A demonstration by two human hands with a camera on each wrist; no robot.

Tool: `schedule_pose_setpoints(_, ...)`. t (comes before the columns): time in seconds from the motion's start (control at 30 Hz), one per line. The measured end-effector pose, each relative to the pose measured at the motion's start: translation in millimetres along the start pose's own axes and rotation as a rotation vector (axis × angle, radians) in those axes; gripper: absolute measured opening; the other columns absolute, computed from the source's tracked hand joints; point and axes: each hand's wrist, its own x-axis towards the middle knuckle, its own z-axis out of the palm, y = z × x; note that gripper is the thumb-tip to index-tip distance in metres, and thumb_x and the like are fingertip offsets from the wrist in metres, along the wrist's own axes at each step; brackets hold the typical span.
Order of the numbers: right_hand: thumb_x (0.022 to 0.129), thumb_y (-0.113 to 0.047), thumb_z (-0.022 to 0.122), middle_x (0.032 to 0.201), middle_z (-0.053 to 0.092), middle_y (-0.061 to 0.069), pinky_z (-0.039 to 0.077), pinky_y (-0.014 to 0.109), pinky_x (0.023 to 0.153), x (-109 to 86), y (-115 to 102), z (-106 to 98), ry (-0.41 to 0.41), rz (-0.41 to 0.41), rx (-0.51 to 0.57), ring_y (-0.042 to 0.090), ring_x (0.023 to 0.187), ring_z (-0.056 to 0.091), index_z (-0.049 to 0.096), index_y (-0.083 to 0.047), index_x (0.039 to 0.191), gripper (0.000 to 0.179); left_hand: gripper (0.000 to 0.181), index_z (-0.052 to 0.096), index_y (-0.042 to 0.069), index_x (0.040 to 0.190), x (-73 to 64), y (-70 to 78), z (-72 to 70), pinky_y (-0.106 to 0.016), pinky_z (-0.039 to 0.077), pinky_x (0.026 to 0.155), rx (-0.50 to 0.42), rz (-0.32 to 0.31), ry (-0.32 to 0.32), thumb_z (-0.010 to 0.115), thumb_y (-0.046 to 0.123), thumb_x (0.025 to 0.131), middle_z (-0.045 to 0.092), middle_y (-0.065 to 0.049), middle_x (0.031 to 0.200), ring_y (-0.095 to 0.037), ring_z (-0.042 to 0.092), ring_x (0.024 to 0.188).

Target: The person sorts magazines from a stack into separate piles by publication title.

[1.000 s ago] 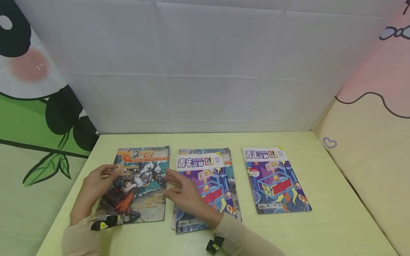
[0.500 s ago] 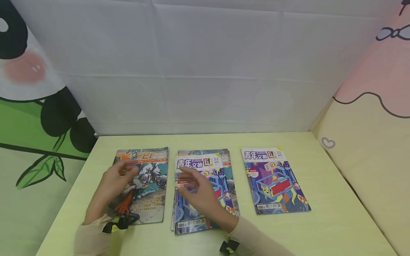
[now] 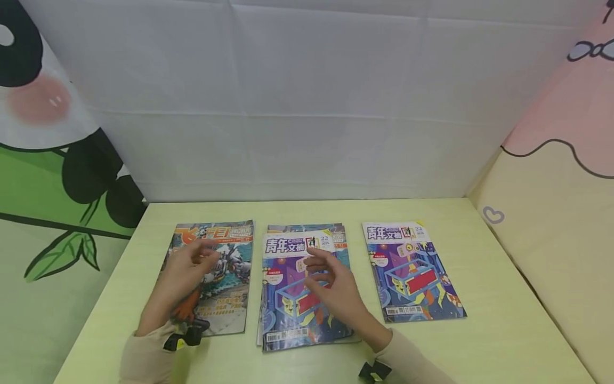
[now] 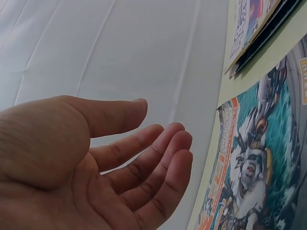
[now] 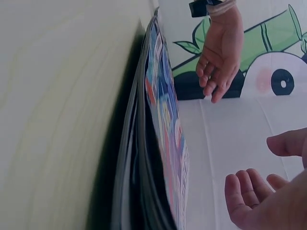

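Note:
My left hand hovers above a magazine with an orange title and a robot picture, at the left of the table. Its fingers are loosely bent and hold nothing, as the left wrist view shows of the hand. Over the middle pile hangs my right hand, relaxed and holding nothing. The top of that pile is a purple magazine with a white title band. Beneath it, the edge of another magazine sticks out at the back and right. In the right wrist view the right hand is apart from the pile.
A second purple magazine lies alone to the right, slightly turned. The pale yellow table meets a white cloth wall at its back edge. Printed cloth panels stand at both sides.
Both hands have moved right. The left hand has left the left edge of the robot magazine and the right hand its right edge, passing over the middle pile. The magazines appear unmoved.

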Motion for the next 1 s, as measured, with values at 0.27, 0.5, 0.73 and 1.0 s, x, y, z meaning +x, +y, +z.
schedule_pose_setpoints(0.27,0.100,0.006,0.076,0.136,0.065,0.032,0.063,0.034,0.098,-2.9,3.2,-19.3,0.063,0.036,0.000,0.049,0.122,0.064,0.055,0.000,0.158,0.062,0.043,0.060,0.001,0.152,0.8,8.0,14.9,-0.047,0.064,0.082,-0.022,-0.011,-0.044,0.066,0.021,0.114,0.073,-0.024,0.127,-0.041,0.072,0.113)
schedule_pose_setpoints(0.5,0.099,0.006,0.078,0.133,0.069,0.027,0.062,0.029,0.092,-2.9,5.5,-20.1,0.095,0.078,-0.021,0.050,0.119,0.064,0.059,-0.002,0.156,0.060,0.038,0.065,0.000,0.146,5.1,11.9,29.1,-0.039,0.060,0.078,-0.018,-0.006,-0.056,0.067,0.020,0.113,0.076,-0.017,0.119,-0.033,0.074,0.106)
schedule_pose_setpoints(0.73,0.095,0.009,0.081,0.125,0.072,0.024,0.060,0.028,0.092,0.3,11.3,-23.0,0.163,0.134,-0.118,0.042,0.114,0.068,0.063,-0.004,0.152,0.060,0.036,0.068,-0.003,0.141,7.5,11.6,38.7,-0.040,0.060,0.076,0.009,0.077,-0.059,0.070,0.017,0.111,0.076,-0.016,0.113,-0.032,0.074,0.101)
schedule_pose_setpoints(1.0,0.092,0.006,0.084,0.114,0.073,0.019,0.061,0.035,0.091,6.7,25.6,-35.1,0.230,0.215,-0.221,0.034,0.104,0.069,0.065,-0.003,0.150,0.061,0.039,0.065,-0.005,0.144,11.2,14.3,53.0,-0.038,0.060,0.075,-0.016,0.062,-0.120,0.069,0.015,0.111,0.076,-0.012,0.111,-0.025,0.075,0.096)
